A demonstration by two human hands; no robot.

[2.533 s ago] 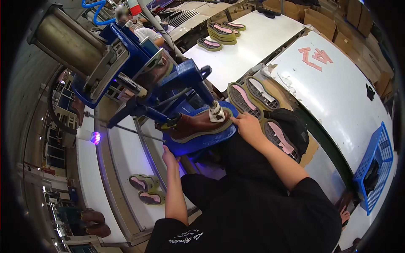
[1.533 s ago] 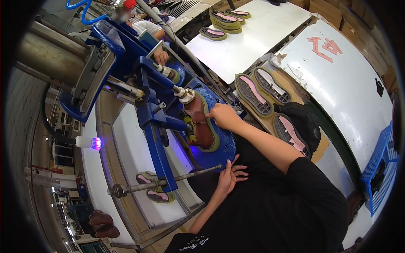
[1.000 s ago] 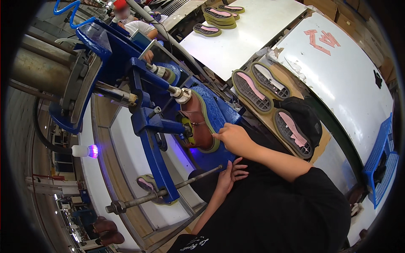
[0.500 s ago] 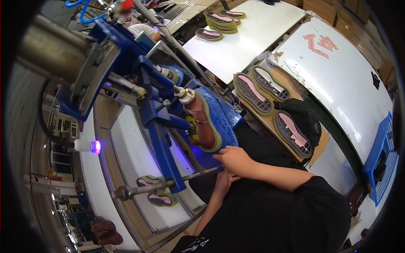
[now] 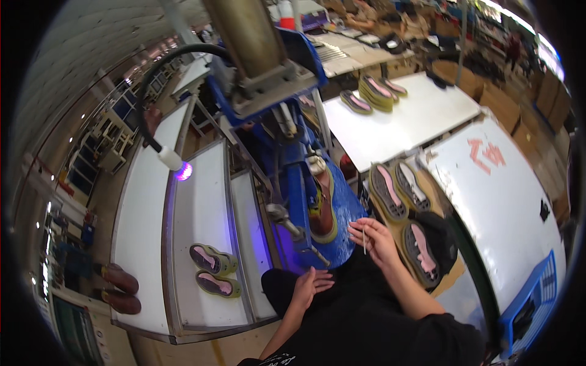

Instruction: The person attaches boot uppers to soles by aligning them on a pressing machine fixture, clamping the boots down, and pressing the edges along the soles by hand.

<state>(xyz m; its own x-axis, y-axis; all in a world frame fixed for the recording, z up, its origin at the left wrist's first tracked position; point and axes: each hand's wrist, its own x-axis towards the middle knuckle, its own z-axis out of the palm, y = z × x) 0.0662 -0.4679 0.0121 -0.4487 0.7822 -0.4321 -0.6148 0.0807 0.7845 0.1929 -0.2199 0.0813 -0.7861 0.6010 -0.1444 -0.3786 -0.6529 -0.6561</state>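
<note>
A brown leather shoe [image 5: 325, 221] with an olive sole edge lies tilted in the blue press [image 5: 297, 210], by its blue padded bed [image 5: 346, 210]. To the right of its toe, my right hand [image 5: 377, 244] pinches a thin white stick [image 5: 364, 239]. My left hand [image 5: 310, 287] is lower and further left, below the press's metal rod, with its fingers stretched out and nothing in them. Neither hand touches the shoe.
Several pink-lined soles [image 5: 389, 192] lie on a board at right, by a black cap [image 5: 441, 235]. A blue basket [image 5: 531, 302] stands far right. At left, a glowing purple lamp [image 5: 183, 171] hangs over a rack holding two soles [image 5: 217, 287]; brown shoes [image 5: 120, 287] stand beyond.
My hands were close together by the shoe's toe; now they are apart, the right one further right with the thin stick showing. The whole view has turned and shifted.
</note>
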